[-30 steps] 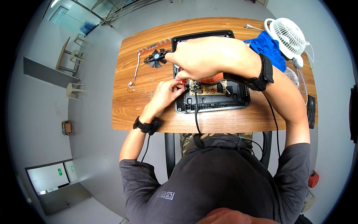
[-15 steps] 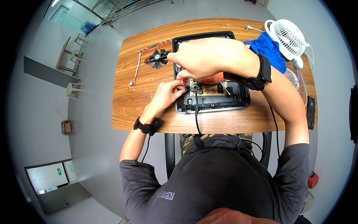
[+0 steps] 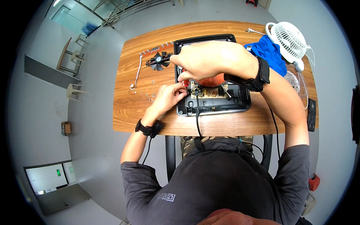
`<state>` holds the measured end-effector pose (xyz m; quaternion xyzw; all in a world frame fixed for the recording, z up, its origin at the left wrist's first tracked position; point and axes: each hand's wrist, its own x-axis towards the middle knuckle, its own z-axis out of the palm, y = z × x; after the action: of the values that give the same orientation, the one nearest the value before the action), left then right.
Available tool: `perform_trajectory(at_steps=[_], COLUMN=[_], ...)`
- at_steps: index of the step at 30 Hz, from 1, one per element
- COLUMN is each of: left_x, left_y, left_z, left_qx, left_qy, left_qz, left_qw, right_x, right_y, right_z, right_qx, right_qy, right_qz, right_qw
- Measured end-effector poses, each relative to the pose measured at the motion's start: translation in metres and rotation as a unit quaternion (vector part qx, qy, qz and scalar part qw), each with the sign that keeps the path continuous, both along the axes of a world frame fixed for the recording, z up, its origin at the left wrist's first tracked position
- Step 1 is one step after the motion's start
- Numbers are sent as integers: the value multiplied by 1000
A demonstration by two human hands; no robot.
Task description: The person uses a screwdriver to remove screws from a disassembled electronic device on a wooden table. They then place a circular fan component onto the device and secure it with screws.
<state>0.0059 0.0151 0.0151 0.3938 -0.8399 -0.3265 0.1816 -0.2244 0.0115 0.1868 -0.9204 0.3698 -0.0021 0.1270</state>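
An open black appliance housing (image 3: 221,105) lies on the table, with a circuit board (image 3: 206,94) and a round copper-coloured coil (image 3: 212,80) inside. My right hand (image 3: 197,60) reaches over it, fingers closed on a red screwdriver handle (image 3: 185,83), which is held upright at the housing's left side. My left hand (image 3: 170,96) is at that same side, fingertips pinched just below the handle; what they hold is hidden. Left of the housing are a black fan (image 3: 158,62), several small screws (image 3: 150,96) and an orange board (image 3: 152,50) with a white cable.
On the wooden table (image 3: 135,114) are a white desk fan (image 3: 285,37), a blue cloth (image 3: 270,56), a wire grille (image 3: 292,80) and a dark flat object (image 3: 311,114). A black cord runs from the housing over the near edge. Stools (image 3: 75,90) stand off to the left.
The table and its objects sit slightly lower in the picture now. Both hands stay at the housing's left side with almost the same pose and grip.
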Motion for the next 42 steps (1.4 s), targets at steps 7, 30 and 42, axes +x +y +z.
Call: perform_trajectory(at_steps=[7,30,42], left_x=[0,-6,-7], left_y=[0,5,7], left_z=[3,7,7], left_qx=[5,-12,26], left_qy=[-17,-52,-15], left_qz=[9,4,17], left_qw=[1000,999,999], right_x=[-7,-2,-3], right_y=[0,1,3], right_z=[-4,-2,0], right_qx=[-8,1,-19], right_qy=[-23,-40,-33], right_qz=[9,6,12], right_qw=[1000,999,999])
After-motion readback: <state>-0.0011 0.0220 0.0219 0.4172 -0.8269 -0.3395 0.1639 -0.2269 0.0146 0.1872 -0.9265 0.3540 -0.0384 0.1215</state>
